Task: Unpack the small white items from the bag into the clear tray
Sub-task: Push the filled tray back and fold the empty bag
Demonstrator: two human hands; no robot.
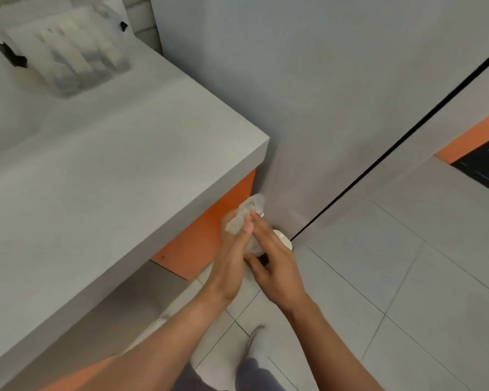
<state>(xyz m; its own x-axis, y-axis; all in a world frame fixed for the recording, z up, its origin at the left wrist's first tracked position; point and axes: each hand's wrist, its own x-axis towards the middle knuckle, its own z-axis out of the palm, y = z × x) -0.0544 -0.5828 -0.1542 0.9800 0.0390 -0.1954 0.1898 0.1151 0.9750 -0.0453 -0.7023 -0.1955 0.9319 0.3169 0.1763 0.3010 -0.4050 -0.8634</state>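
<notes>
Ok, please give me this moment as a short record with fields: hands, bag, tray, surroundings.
left hand: holds the crumpled clear bag past the counter corner, above the floor
right hand: against the bag from the other side, fingers extended
bag contents: cannot tell, too blurred
clear tray: far back on the grey counter, already holds white items; apart from both hands
below hands: a round white object on the tiled floor

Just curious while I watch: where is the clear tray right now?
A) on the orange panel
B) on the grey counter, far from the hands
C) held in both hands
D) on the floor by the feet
B: the clear tray sits at the far end of the grey counter, while both hands hold a crumpled clear bag beyond the counter's corner.
</notes>
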